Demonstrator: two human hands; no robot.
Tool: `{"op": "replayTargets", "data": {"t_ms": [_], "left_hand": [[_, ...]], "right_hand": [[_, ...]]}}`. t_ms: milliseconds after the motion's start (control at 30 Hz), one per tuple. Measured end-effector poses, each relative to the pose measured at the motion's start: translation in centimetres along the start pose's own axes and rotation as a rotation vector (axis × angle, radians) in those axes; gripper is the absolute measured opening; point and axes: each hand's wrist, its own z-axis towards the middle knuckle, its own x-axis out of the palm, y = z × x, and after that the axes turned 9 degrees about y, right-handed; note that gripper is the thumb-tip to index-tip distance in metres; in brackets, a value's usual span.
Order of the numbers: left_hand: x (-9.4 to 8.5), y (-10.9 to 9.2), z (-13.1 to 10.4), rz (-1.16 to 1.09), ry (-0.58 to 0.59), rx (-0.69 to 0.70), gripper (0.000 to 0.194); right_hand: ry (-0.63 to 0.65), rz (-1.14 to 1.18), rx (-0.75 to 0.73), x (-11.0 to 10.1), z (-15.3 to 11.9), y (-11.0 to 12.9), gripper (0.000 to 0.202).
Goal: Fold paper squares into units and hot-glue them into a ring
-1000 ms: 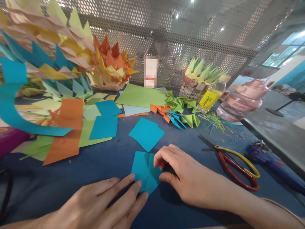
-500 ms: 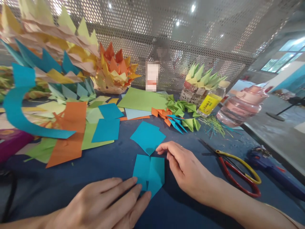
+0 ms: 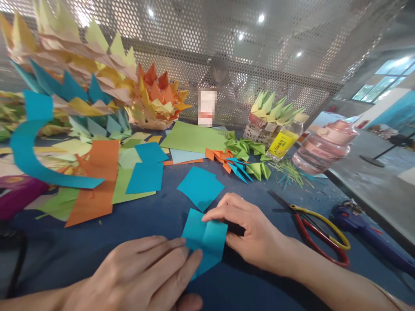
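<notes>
Blue paper sheet (image 3: 207, 237) is lying on the near middle of the table (image 3: 155, 220), just below some loose blue squares (image 3: 201, 186). Left hand (image 3: 142, 272) is pressing it down, fingers pretty flat, while the right hand (image 3: 253, 233) is curling half open, fingertips touching its top edge, scissors (image 3: 319, 231) sitting off right.

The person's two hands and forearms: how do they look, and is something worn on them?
The left hand and right hand wear no gloves, and no sleeve covers the left forearm in view. A thin pale line, perhaps a cord or sleeve edge, crosses the right forearm; any ring is unclear.
</notes>
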Motion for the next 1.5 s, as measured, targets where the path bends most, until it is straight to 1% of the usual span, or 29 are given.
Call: {"op": "replayTargets", "data": {"t_ms": [67,167,200,300,367,433,500,600,667,767,867,1000,1067,1133,1200,1300,1433,1500], "left_hand": [[0.0,0.1,0.1,-0.011,-0.001,0.003,0.029],[0.2,0.3,-0.3,-0.007,0.008,0.011,0.023],[0.2,0.5,-0.5,0.001,0.023,0.017,0.023],[0.3,1.1,-1.2,0.028,0.095,0.056,0.033],[0.3,1.5,-1.3,0.018,0.097,0.037,0.035],[0.3,1.7,-1.2,-0.025,0.061,-0.013,0.033],[0.4,1.8,-0.9,-0.099,0.031,-0.053,0.03],[0.6,2.3,-0.6,-0.178,0.052,-0.061,0.029],[0.8,2.8,-0.5,-0.181,0.086,-0.029,0.03],[1.0,3.4,-0.4,-0.163,0.11,-0.027,0.033],[0.8,3.2,-0.2,-0.176,0.12,-0.039,0.037],[0.1,2.0,0.0,-0.19,0.143,-0.034,0.043],[-0.2,1.5,0.1,-0.197,0.155,-0.072,0.044],[-0.4,1.2,0.1,-0.24,0.148,-0.133,0.04],[-0.4,1.2,0.2,-0.325,0.14,-0.167,0.032],[0.0,1.4,0.4,-0.459,0.138,-0.157,0.019],[0.3,1.8,0.5,-0.547,0.162,-0.181,0.015],[0.1,2.0,0.5,-0.591,0.209,-0.197,0.016]], "right_hand": [[-0.036,-0.044,-0.047,0.0,-0.1,0.0,0.029],[-0.044,-0.11,-0.088,-0.1,-0.3,0.3,0.022],[-0.033,-0.128,-0.098,-0.2,-0.4,0.5,0.021],[0.023,-0.184,-0.118,-0.4,-0.5,1.0,0.018],[0.068,-0.217,-0.135,-0.4,-0.5,1.2,0.017],[0.091,-0.245,-0.151,-0.3,-0.5,1.2,0.016],[0.097,-0.265,-0.149,-0.3,-0.4,1.2,0.021],[0.089,-0.289,-0.158,-0.2,-0.4,1.1,0.025],[0.092,-0.32,-0.186,-0.2,-0.4,1.2,0.021],[0.088,-0.389,-0.237,-0.1,-0.5,1.3,0.02],[0.081,-0.442,-0.255,0.1,-0.6,1.3,0.023],[0.052,-0.48,-0.219,0.2,-0.6,1.3,0.023],[0.026,-0.476,-0.212,0.2,-0.6,1.3,0.022],[0.021,-0.455,-0.206,0.2,-0.6,1.3,0.022],[0.045,-0.425,-0.194,0.2,-0.5,1.3,0.021],[0.14,-0.371,-0.196,0.1,-0.4,1.4,0.021],[0.265,-0.283,-0.238,-0.1,-0.5,1.4,0.018],[0.286,-0.248,-0.258,-0.2,-0.5,1.3,0.025]]}}
